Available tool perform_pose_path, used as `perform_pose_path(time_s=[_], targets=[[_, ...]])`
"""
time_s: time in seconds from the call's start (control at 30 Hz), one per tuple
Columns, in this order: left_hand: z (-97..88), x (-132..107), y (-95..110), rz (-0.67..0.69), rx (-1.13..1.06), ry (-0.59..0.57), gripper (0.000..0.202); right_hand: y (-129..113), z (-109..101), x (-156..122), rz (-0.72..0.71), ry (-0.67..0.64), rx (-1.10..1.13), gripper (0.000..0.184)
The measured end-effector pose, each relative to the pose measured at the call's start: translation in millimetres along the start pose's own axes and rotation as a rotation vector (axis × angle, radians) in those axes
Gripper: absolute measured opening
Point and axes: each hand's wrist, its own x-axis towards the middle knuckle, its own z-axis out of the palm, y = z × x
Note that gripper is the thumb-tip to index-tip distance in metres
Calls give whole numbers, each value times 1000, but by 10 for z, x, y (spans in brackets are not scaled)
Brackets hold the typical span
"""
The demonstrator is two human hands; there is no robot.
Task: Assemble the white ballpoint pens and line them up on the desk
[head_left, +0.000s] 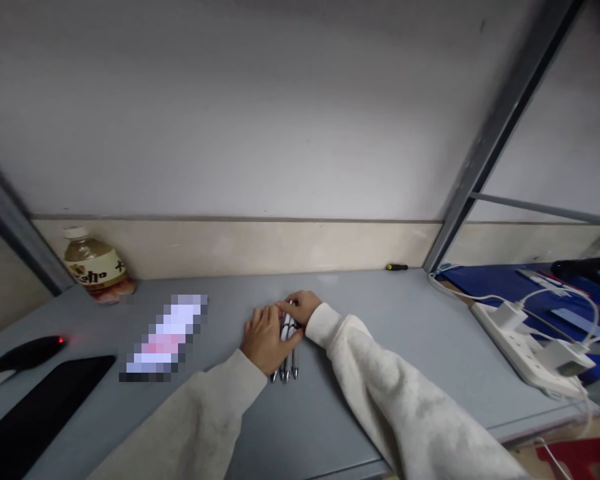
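Observation:
A small bundle of several pens point(287, 357) lies side by side on the grey desk, their silver pointed tips towards me. My left hand point(264, 339) is closed about the bundle from the left, with its thumb across the pens. At the far ends, my right hand point(304, 308) curls round from the right, its fingers closed on the pens. Both hands cover much of the pens, so the upper parts are mostly hidden.
On the left are a bottle point(96, 267), a lit phone point(167, 339), a black device point(29, 352) with a red light and a dark tablet-like slab point(50, 410). A yellow-black screwdriver point(397, 267) lies by the wall. A power strip point(525, 353) with chargers sits right.

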Motion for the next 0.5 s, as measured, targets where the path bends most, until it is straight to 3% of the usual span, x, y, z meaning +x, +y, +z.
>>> perform_pose_path(time_s=[0.27,0.5], targets=[[20,38,-80,-1,-8,-26,42,84,-171,-99,83,-102,113,31],[50,78,-178,53,-94,-15,31,259,-208,-214,-77,-65,30,29]])
